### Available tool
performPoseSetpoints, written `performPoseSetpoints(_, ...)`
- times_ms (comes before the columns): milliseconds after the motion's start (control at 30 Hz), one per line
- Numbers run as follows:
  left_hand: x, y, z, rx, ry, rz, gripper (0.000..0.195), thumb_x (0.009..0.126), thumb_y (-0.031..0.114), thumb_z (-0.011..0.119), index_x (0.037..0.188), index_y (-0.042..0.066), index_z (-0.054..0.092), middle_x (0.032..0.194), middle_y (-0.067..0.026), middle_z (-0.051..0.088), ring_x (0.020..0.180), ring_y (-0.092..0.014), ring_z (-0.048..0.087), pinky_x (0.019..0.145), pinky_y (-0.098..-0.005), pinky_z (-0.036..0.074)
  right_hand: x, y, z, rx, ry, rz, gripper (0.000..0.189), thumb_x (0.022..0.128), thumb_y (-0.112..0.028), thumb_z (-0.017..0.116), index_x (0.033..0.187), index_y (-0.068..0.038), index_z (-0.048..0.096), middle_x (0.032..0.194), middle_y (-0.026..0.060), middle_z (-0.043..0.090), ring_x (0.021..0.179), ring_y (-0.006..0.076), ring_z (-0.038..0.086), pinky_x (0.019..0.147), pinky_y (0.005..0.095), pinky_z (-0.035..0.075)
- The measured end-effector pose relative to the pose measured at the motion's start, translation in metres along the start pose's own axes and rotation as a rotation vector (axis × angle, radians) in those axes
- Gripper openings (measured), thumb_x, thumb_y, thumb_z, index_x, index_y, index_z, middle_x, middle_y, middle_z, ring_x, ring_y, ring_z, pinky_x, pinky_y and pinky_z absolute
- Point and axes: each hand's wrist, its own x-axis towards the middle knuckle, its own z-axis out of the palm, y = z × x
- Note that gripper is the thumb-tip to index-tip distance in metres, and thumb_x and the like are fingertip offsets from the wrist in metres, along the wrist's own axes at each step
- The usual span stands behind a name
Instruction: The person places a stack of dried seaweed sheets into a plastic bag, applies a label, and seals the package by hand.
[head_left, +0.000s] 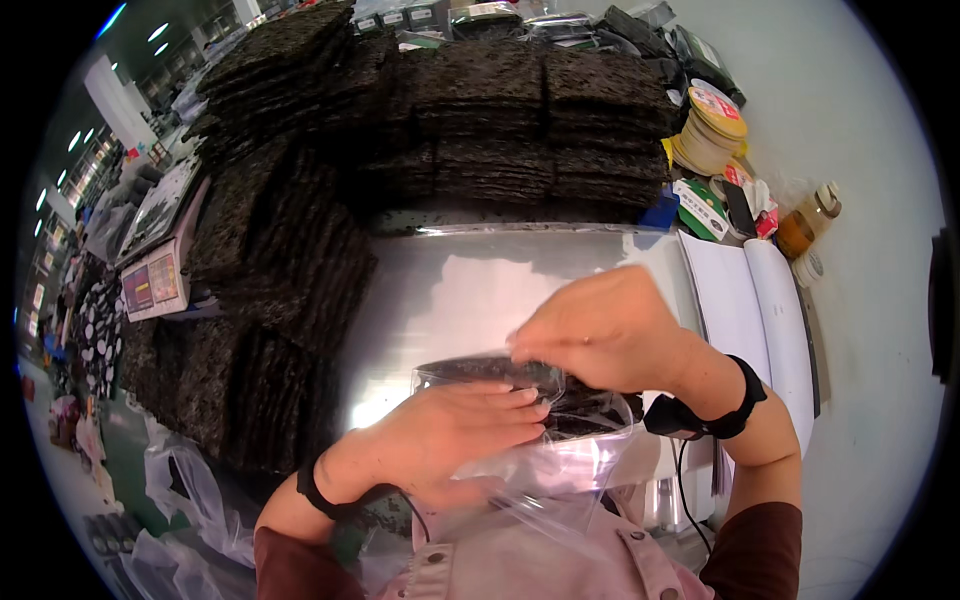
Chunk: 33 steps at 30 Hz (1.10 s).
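A clear plastic bag with dark dried seaweed sheets in it lies at the near edge of a shiny metal work surface. Flat across the bag rests my left hand, its fingers extended and pointing right. Above the bag's right part is my right hand, thumb and fingertips pinched together at the film; whether they hold its edge is not certain. The lower end of the bag hangs loose over the front of my pink apron.
Tall stacks of seaweed sheets line the back, with more stacks at the left beside a weighing scale. An open paper pad, tape rolls, a phone and a bottle of amber liquid are on the right.
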Motion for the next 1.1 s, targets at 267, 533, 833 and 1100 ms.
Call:
performPoseSetpoints(267, -0.009, -0.015, -0.004, -0.099, 0.076, -0.03, 0.034, 0.084, 0.018, 0.058, 0.114, 0.002, 0.06, 0.12, -0.0133, 0.058, 0.114, -0.03, 0.053, 0.101, -0.041, 0.039, -0.061, 0.002, -0.012, 0.561, 0.321, 0.246, 0.016, 0.083, -0.013, 0.067, 0.09, 0.002, 0.065, 0.078, 0.0072, 0.066, 0.064, 0.0155, 0.059, 0.058, 0.0255, 0.046)
performPoseSetpoints(533, -0.006, -0.013, -0.006, 0.024, 0.322, -0.305, 0.019, 0.085, 0.011, 0.06, 0.101, 0.001, 0.061, 0.076, -0.0094, 0.063, 0.065, -0.021, 0.059, 0.059, -0.0316, 0.046, -0.081, -0.024, 0.019, -0.119, 0.193, 0.371, 0.011, 0.071, -0.006, 0.074, 0.079, -0.006, 0.066, 0.062, 0.0047, 0.06, 0.052, 0.0206, 0.051, 0.046, 0.0274, 0.037)
performPoseSetpoints(833, 0.003, -0.014, 0.006, 0.165, 0.618, -0.552, 0.029, 0.077, 0.008, 0.071, 0.1, 0.003, 0.054, 0.066, -0.0075, 0.059, 0.054, -0.02, 0.057, 0.049, -0.0291, 0.045, -0.069, 0.012, 0.007, -0.05, 0.138, 0.467, 0.015, 0.075, -0.016, 0.074, 0.075, -0.005, 0.065, 0.105, 0.018, 0.058, 0.082, 0.0245, 0.059, 0.07, 0.0283, 0.047)
performPoseSetpoints(1100, 0.005, -0.037, -0.009, -0.168, 0.615, -0.694, 0.034, 0.069, 0.008, 0.078, 0.098, -0.001, 0.063, 0.091, -0.006, 0.064, 0.078, -0.014, 0.06, 0.067, -0.0243, 0.049, -0.071, 0.032, 0.024, 0.482, 0.399, 0.688, 0.018, 0.075, -0.012, 0.075, 0.085, -0.003, 0.063, 0.099, 0.0125, 0.063, 0.079, 0.0157, 0.061, 0.073, 0.0272, 0.049)
